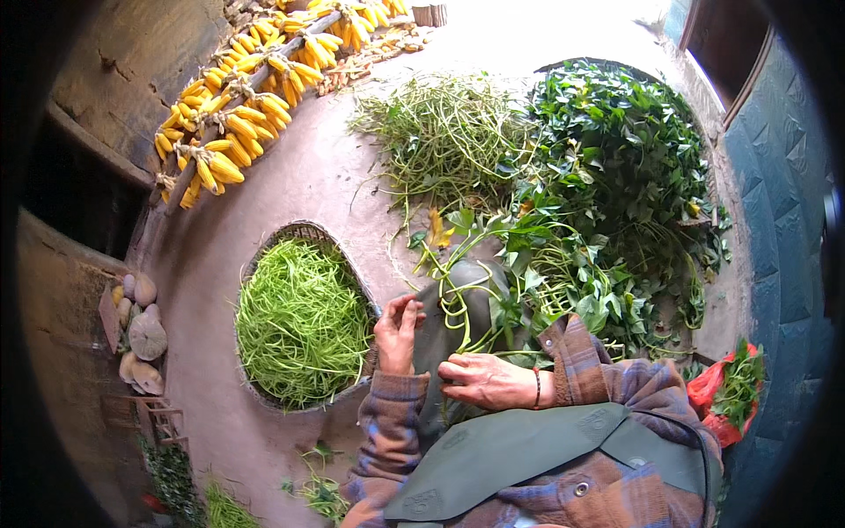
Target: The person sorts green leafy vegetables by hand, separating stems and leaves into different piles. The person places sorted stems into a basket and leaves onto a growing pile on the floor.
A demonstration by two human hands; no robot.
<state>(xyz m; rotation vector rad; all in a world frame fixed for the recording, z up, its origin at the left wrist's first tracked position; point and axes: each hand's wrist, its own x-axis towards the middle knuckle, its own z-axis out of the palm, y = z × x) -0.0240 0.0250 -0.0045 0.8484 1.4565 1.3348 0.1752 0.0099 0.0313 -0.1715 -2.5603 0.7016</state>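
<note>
A leafy green vine [455, 304] with long pale stems lies across my lap, over the dark apron [431, 339]. My right hand [488, 380] is closed with thumb and fingers pinched on the vine's lower stem. Just left of the vine is my left hand [398, 336], raised, its fingers curled together; anything between them is too small to make out. Beside my left forearm stands a woven basket [304, 227] heaped with thin green stems [302, 326]. Beyond my right hand spreads a large pile of leafy vines [607, 141].
Bare, tangled stems [444, 132] lie on the floor at the far middle. Yellow corn cobs [242, 132] hang along a pole at the far left. Squashes [147, 336] sit by the left wall. A red plastic bag [707, 387] holding leaves is at my right, near a blue door [779, 220].
</note>
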